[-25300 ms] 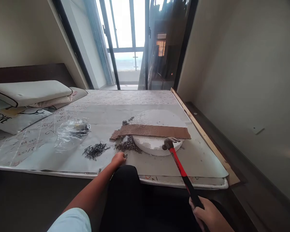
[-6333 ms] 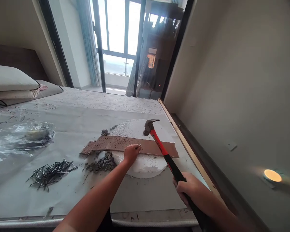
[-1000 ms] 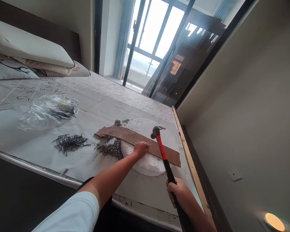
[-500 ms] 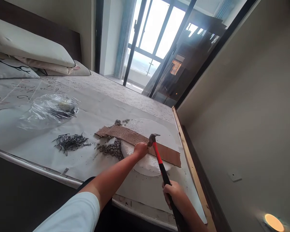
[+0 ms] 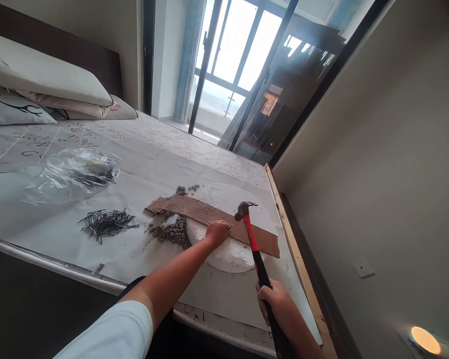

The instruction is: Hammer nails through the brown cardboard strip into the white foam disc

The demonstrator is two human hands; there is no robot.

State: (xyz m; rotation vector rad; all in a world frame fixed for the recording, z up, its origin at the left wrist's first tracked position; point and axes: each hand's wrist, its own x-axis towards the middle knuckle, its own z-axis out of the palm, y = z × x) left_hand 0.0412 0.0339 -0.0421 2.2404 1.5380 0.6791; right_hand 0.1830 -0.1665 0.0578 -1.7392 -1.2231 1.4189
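My right hand [image 5: 275,299] is wrapped round the black grip of a claw hammer [image 5: 251,234] with a red neck. The steel head is raised just right of my left hand [image 5: 217,233], apart from it. My left hand is closed in a pinch over a brown board [image 5: 260,238] dotted with small marks. A small nail [image 5: 229,227] shows at its fingertips; most of it is hidden. Under the board lies a round white foam slab [image 5: 232,262]. Grey gravel [image 5: 172,232] is spread beside the slab, partly beneath the board's left end.
A pile of loose nails [image 5: 108,223] lies to the left on a white sheet [image 5: 142,169] over the bed. Behind it is a clear plastic bag [image 5: 75,172] with something dark inside. A wooden rail [image 5: 290,239] runs along the right by the wall; pillows [image 5: 45,75] are stacked far left.
The hammer head has lifted and shifted right, away from my left hand, with my right hand moving slightly right. My left hand keeps its place on the board.
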